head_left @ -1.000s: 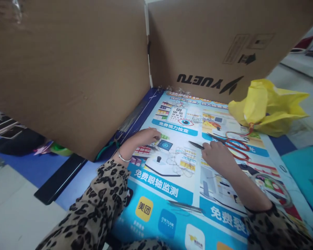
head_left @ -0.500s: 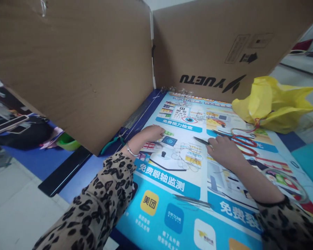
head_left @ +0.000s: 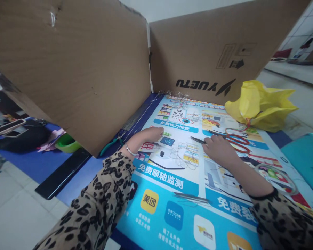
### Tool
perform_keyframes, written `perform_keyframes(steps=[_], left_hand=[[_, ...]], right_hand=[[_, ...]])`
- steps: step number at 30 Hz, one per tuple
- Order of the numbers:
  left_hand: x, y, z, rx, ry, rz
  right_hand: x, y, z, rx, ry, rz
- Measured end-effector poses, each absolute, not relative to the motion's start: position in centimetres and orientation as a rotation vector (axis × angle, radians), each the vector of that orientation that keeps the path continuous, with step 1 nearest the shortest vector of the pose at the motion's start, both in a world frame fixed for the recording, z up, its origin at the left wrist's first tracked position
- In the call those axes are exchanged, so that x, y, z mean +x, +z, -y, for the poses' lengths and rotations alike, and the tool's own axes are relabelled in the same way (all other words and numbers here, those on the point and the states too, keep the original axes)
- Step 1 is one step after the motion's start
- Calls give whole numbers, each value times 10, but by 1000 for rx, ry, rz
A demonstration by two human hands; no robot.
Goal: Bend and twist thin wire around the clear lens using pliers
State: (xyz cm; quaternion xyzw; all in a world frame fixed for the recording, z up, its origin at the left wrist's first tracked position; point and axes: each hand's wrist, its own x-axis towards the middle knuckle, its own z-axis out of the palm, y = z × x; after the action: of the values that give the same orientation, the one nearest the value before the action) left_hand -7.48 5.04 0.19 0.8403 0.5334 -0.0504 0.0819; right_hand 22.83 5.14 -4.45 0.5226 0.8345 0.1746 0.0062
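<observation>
I see a folded cardboard screen (head_left: 80,69) standing upright, its YUETU print upside down. On the right, a crumpled yellow bag (head_left: 261,104) lies just beside red-handled scissors (head_left: 234,139). Green-handled pliers (head_left: 111,143) lie at the screen's foot, and a green bowl (head_left: 65,143) sits behind it.

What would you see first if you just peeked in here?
Big brown cardboard walls stand behind a bright blue poster lying flat. A crumpled yellow bag sits at its far right corner, and in the middle the right hand holds a dark pointed tool near the left hand.
</observation>
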Motion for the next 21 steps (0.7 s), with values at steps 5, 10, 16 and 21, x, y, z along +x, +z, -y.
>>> perform_keyframes(steps=[5,10,16,21], left_hand=[[-79,0,-53,2504,-71,-1534],[-83,1,-55,2511,-2,-1465],[-83,8,-55,2536,37,-1396],[-86,21,-49,2535,96,-1330]], right_hand=[[226,-46,-51,1644,619,-2612],[225,-45,-51,1650,619,-2608],[224,-45,-50,1678,573,-2580],[222,-44,-53,1733,494,-2525]])
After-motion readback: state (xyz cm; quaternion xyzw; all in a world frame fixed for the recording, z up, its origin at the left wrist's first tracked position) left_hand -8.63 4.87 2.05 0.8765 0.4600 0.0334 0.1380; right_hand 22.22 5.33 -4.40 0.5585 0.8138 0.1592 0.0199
